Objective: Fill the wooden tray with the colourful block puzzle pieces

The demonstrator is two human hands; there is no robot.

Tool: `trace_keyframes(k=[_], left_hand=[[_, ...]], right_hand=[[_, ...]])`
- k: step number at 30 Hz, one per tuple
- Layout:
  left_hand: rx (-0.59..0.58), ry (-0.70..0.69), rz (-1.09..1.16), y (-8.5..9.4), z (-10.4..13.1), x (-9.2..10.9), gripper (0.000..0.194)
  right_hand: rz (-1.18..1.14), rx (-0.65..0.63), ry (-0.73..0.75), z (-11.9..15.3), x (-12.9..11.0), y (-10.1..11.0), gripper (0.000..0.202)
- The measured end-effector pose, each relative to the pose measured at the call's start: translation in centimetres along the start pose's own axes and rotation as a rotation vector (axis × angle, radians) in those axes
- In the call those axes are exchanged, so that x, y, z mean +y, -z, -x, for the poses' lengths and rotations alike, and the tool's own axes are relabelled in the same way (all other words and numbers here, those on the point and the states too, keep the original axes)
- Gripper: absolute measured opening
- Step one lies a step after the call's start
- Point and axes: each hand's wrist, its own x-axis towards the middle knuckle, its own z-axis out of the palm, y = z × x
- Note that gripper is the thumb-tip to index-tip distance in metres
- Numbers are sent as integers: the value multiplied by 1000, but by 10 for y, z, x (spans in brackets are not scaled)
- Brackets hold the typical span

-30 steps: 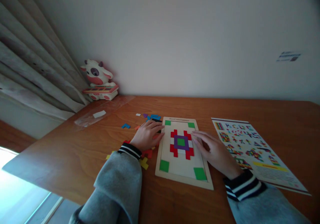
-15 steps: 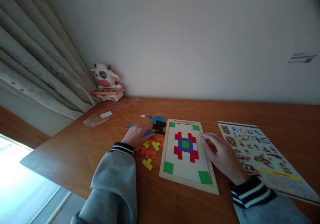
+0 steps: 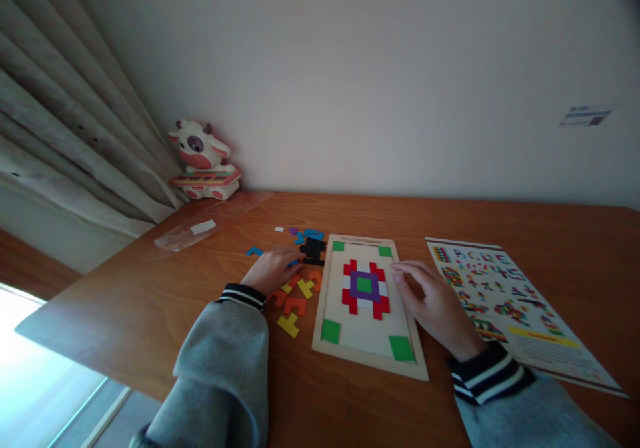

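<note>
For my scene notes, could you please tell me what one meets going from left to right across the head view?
Curtain, cow toy, left hand, wooden board, printed sheet.

There sits the cow toy [image 3: 200, 151], far left on the surface [image 3: 125, 288], keyboard [image 3: 206, 179] before it; nearer, clear plastic wrap [image 3: 175, 240] sprawls with a white label [image 3: 203, 227]; a pale curtain [image 3: 75, 128] drapes alongside; over right, a printed sticker [image 3: 585, 116] on the wall [image 3: 375, 88]!

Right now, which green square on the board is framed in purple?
The middle green square. A purple frame surrounds it, while the four corner squares on the board have no purple around them.
</note>
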Motion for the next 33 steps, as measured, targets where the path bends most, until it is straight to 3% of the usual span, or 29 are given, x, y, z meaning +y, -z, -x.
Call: trace_keyframes(k=[16,21,27,33], left_hand=[[141,-55,48,-9,-2,0,30],[200,35,101,-7,-3,0,29],[395,292,296,-6,-7,2,22],[378,359,301,-10,-5,-3,20]], right_hand=[[0,-9,-7,-1,-4,1,19],[12,-16,9,-1,-2,1,19],[22,-17,5,0,-1,0,23],[18,-19,8,0,-2,1,22]])
